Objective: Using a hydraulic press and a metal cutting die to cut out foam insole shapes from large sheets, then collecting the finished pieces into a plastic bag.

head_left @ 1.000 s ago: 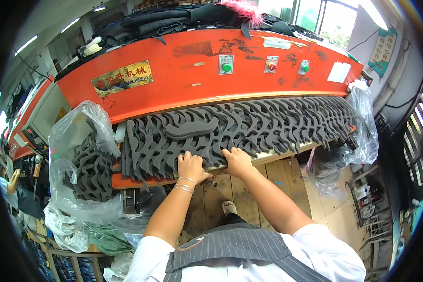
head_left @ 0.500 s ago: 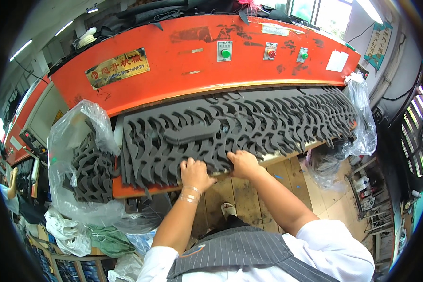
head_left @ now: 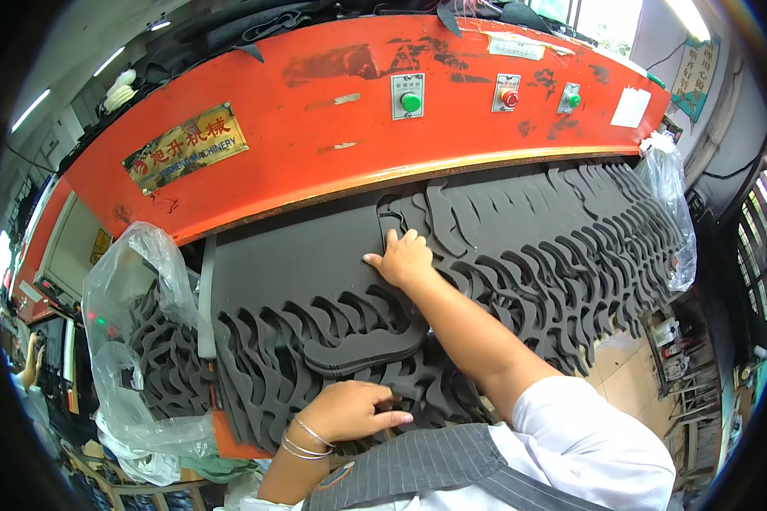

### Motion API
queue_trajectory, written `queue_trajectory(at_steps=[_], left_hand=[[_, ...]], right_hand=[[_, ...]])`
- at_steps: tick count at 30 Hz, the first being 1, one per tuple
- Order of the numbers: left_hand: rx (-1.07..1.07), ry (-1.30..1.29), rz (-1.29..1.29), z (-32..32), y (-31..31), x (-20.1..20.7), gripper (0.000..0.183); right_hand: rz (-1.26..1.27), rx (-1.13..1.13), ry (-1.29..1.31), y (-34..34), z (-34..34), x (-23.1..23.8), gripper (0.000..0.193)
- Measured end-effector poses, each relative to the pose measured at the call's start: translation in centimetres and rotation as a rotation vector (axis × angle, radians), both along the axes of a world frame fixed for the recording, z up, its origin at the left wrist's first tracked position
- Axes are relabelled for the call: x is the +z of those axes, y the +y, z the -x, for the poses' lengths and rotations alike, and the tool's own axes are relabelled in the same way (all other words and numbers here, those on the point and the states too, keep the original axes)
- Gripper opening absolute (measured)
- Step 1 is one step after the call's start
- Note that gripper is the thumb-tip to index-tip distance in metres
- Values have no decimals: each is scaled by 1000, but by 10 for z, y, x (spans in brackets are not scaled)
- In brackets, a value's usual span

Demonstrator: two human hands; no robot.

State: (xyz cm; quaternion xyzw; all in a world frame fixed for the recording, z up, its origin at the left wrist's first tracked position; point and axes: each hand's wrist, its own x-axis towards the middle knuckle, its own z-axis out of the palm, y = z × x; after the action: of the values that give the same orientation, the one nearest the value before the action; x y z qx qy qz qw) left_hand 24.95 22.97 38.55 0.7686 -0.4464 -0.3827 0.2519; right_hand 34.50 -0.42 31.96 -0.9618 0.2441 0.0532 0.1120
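Note:
A large dark grey foam sheet (head_left: 298,247) lies on the press bed. Rows of wavy cut-outs cover its near and right parts. At the edge of its uncut area stands a thin, curved cutting die (head_left: 389,207). My right hand (head_left: 405,258) is at the die's near end, thumb and fingers apart, fingertips close to or touching it; the exact contact is hidden. A small stack of curved foam pieces (head_left: 366,349) rests on the cut rows. Close to my body, my left hand (head_left: 354,412) hovers over the cut foam, fingers loosely bent, thumb apart, holding nothing visible.
The red press beam (head_left: 315,128), with green and red buttons, spans the far side above the foam. At left, a clear plastic bag (head_left: 111,375) holds cut foam scraps. Another clear bag (head_left: 669,204) hangs at the right end. A metal rack (head_left: 694,375) stands right.
The foam sheet has come toward me, showing more uncut surface. Both hands have left its near edge: my right reaches far to the die, my left is drawn back near my body.

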Motion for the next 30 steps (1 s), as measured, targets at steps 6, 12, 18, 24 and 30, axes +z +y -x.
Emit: queue_trajectory(at_steps=[6,12,18,24,30], left_hand=[[403,150,314,-18,-5,23,17],[684,487,790,-39,-21,2,43],[789,733,1063,-46,-54,-14,59],[530,91,442,-52,-18,9,52],[734,-778,-52,-76,18,7,55]], right_hand=[[-276,-10,-422,-35,16,-47,56],[-1463,-124,-790,-71,70,9,38],[-1149,404,-642,23,141,42,53],[-907,577,-186,35,160,43,43],[-499,202,-199,15,112,62,43]])
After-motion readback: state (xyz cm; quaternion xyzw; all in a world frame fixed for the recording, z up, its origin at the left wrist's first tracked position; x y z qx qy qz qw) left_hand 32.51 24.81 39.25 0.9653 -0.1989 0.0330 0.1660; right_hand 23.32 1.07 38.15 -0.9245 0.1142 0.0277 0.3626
